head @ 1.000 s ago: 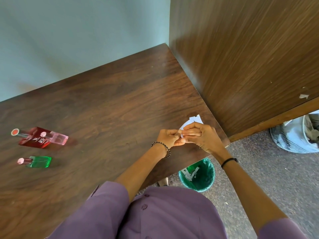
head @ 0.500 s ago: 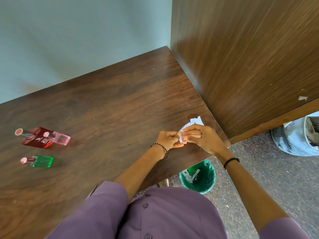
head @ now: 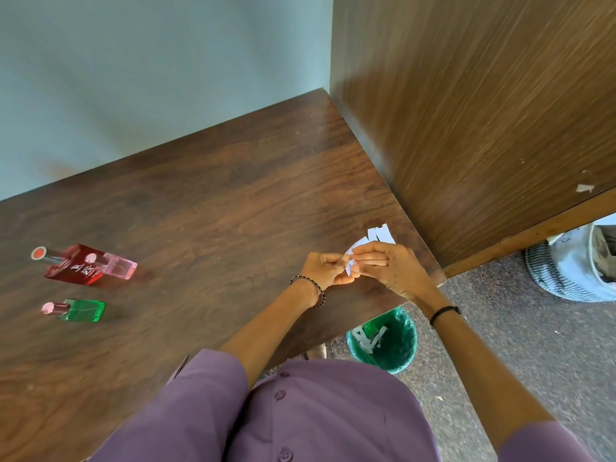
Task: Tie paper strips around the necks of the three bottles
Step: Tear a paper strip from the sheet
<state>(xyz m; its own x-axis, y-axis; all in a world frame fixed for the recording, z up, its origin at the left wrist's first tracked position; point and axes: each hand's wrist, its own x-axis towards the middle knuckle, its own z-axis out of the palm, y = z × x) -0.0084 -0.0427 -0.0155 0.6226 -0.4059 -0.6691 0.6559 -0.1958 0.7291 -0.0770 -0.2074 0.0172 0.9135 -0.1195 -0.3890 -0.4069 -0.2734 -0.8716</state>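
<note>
Bottles: red bottle [head: 71, 265], pink bottle [head: 118, 265], green bottle [head: 81, 310] standing far left on worktop [head: 216, 201], necks bare. We are pinching paper strips [head: 375, 238] between left hand [head: 328, 270] and right hand [head: 388, 266]; all tying remaining.

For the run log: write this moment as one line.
left hand: pinching paper strip | right hand: pinching same strip | red, pink, green bottles: untied, on table

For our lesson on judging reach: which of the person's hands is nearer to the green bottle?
Left. The left hand is right of the green bottle, across bare table; the right hand is farther right, beside it. Both pinch the paper strips.
</note>
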